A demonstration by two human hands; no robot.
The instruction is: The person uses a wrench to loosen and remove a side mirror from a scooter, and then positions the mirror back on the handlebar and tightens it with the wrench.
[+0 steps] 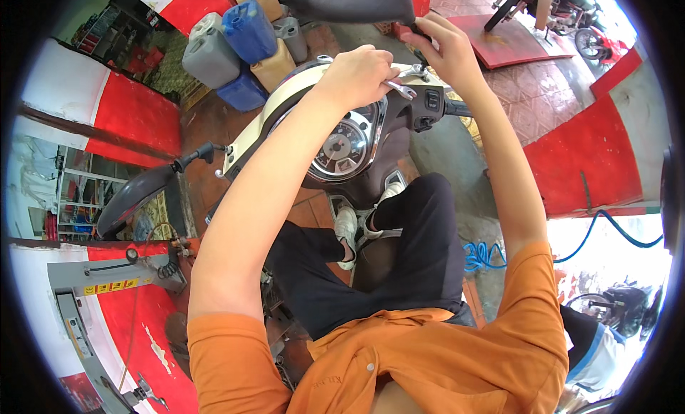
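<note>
I sit astride a cream and dark scooter (285, 96) with a round speedometer (339, 149). My left hand (358, 75) is closed around an open-end wrench (402, 90) above the right side of the handlebar cover. A second silver wrench end (411, 70) shows just beyond it, by the mirror mount; whether it is also in my left hand cannot be made out. My right hand (448, 49) grips the stem of the dark right mirror (349, 2), its fingers curled at the stem's lower part. The left mirror (139, 196) stands out on the other side.
Several plastic jerrycans (250, 30) are stacked on the floor ahead to the left. A red platform (492, 39) and parked motorbikes are at the far right. A grey machine (78, 293) stands at my left. A coiled blue air hose (486, 257) hangs at my right.
</note>
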